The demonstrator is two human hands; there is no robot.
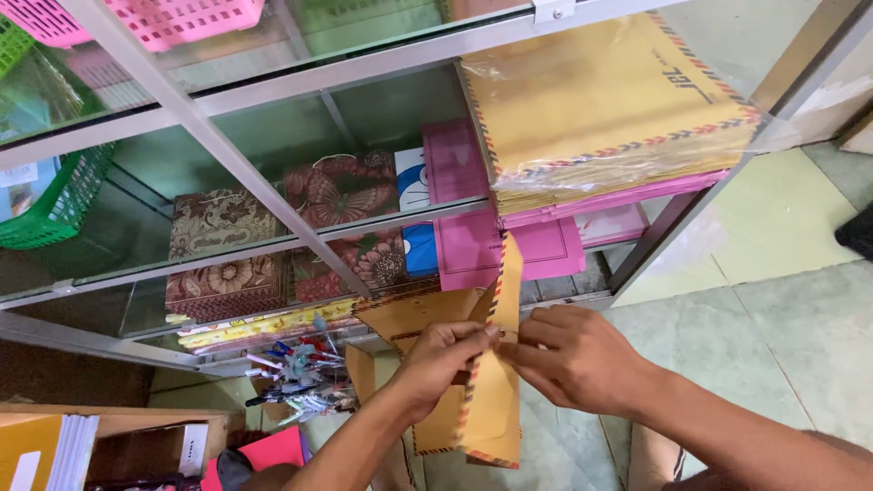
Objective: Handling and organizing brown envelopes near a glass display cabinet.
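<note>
Brown envelopes (491, 382) with striped borders hang before the glass display case (273, 245), pinched at their upper edge by left hand (443, 356) and right hand (573, 356), one seemingly half separated, others still bunched.

This is a shop that sells paper things. Above the hands, a glass case (273, 91) holds stacked brown envelopes (600, 100), pink folders (473, 245), patterned gift bags (223, 255) and pens (296, 373).

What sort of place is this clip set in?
Probably a small stationery shop: a glass display case holds a wrapped stack of brown envelopes, patterned paper bags and pens. Both hands grip a brown envelope.
</note>
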